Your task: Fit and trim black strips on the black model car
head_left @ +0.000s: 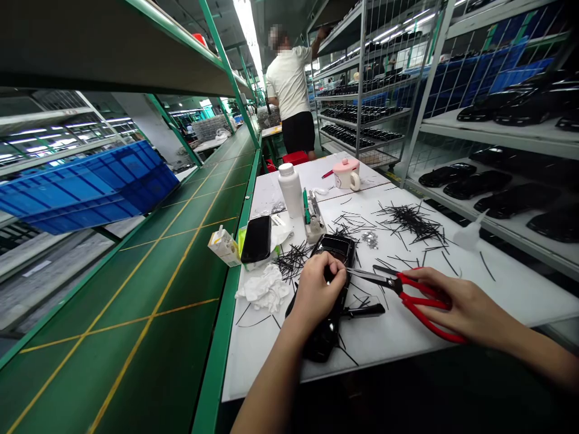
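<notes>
A black model car lies on the white table, with one door swung out to its right. Over the car, my left hand is closed in a pinch; what it holds is too small to make out. My right hand has its fingers in the handles of red-handled scissors. The blades are apart, and one tip reaches close to my left fingertips. Thin black strips lie in a pile behind the scissors, with another heap left of the car. Small silvery pieces sit behind the car.
A phone, a small carton, crumpled tissue, a white bottle and a lidded mug stand around. The green conveyor runs at left. Racks of black cars are at right. A person stands behind.
</notes>
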Demonstrator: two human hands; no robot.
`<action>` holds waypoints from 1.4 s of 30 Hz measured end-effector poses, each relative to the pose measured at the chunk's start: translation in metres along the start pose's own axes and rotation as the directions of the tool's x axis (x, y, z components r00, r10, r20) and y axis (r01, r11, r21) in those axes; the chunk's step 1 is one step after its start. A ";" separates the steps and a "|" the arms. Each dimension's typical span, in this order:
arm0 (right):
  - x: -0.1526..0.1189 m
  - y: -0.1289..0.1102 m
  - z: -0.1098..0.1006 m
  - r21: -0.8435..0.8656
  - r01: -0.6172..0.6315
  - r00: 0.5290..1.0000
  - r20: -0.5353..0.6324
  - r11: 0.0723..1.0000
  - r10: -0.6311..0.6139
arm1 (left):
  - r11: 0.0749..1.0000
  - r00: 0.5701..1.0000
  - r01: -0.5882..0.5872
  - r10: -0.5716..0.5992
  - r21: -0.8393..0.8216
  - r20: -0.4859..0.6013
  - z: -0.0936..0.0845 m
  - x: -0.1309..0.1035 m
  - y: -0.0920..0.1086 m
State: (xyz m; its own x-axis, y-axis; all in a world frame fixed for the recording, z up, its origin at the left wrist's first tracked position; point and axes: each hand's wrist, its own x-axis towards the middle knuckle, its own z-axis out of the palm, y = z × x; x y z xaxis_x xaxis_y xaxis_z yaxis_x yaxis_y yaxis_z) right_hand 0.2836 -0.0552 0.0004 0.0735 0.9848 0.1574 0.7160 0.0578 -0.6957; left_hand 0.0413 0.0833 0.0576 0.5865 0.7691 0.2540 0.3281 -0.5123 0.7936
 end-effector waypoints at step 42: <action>-0.005 0.022 -0.007 -0.104 0.071 0.987 -0.135 0.992 -0.085 | 0.998 1.000 0.015 -0.015 -0.058 0.004 0.002 0.000 -0.002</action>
State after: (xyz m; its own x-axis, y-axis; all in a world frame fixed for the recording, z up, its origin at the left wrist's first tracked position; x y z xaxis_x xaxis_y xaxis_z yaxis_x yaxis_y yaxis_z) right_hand 0.3043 -0.0599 -0.0108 0.1056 0.9451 0.3091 0.7877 0.1102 -0.6061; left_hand 0.0416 0.0840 0.0549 0.5848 0.7749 0.2398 0.2935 -0.4777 0.8281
